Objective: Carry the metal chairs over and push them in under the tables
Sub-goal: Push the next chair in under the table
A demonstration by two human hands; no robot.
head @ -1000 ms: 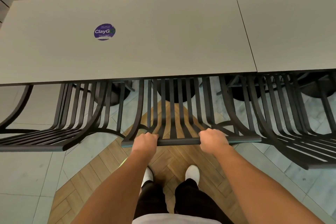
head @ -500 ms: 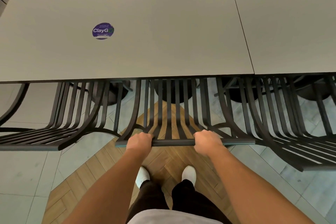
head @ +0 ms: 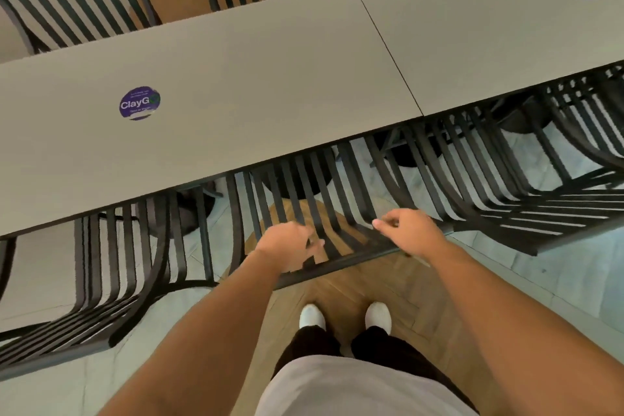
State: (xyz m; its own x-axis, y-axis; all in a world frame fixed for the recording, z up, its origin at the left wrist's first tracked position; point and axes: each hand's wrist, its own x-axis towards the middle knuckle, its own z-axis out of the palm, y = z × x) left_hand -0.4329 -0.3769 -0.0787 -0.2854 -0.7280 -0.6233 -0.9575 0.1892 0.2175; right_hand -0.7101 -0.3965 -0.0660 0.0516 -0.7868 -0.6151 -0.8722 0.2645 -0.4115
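Under the near edge of the long grey table point(head: 236, 84) sits the middle chair point(head: 314, 199), its seat slats mostly hidden beneath the tabletop and only the curved back sticking out toward the person. Both hands are at the top rail of that back. Left hand point(head: 290, 248) lies over the rail with fingers loosely curled, touching it but not clearly clamped. Right hand point(head: 410, 231) hovers at the rail's other end, fingers partly spread and apparently off the metal (motion blur; contact cannot be confirmed). Judgement: hands are set wide on the rail so a push goes in straight, without the chair twisting into its neighbours.

Left chair point(head: 118, 267) and right chair point(head: 513, 179) stand just beside it, likewise tucked under; gaps are narrow.

Chair appearance: dark, matte metal strips, bent in one sweep from seat into back, open gaps showing the wood-pattern floor point(head: 371, 280) through them. Looks rigid, likely to scrape if dragged.

Round purple sticker point(head: 139, 103) on the tabletop.
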